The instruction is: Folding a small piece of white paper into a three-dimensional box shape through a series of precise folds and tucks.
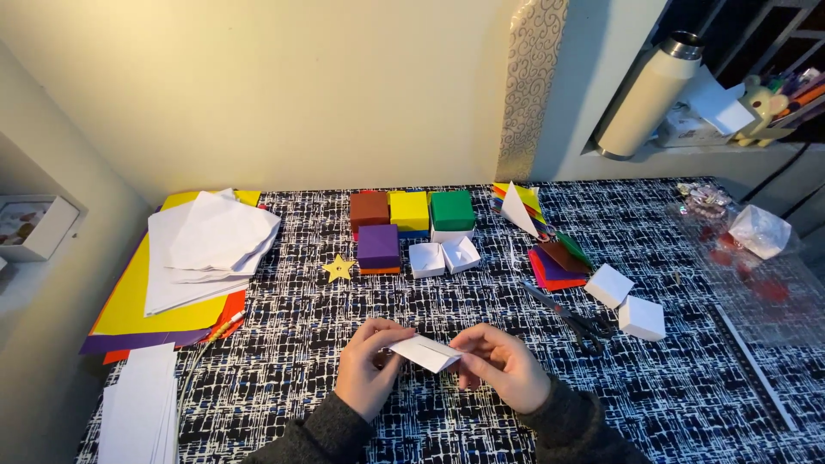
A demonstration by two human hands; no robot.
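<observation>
Head view | left hand (pixel 368 371) and right hand (pixel 501 365) are both pinching a folded white paper (pixel 425 352) | it is lying between them above the table (pixel 687 395), long axis left-right, equally near each.

A table (pixel 687 404) covered in a black cloth with a white scribbled grid fills the space beneath and around the hands. Beyond the hands, a plain cream wall (pixel 301 86) rises behind the table's far edge, warmly lit. Up and to the right of them stands a pale panel with a curling embossed pattern (pixel 531 86). Further right, a shelf (pixel 687 148) sits against darker shelving.
</observation>
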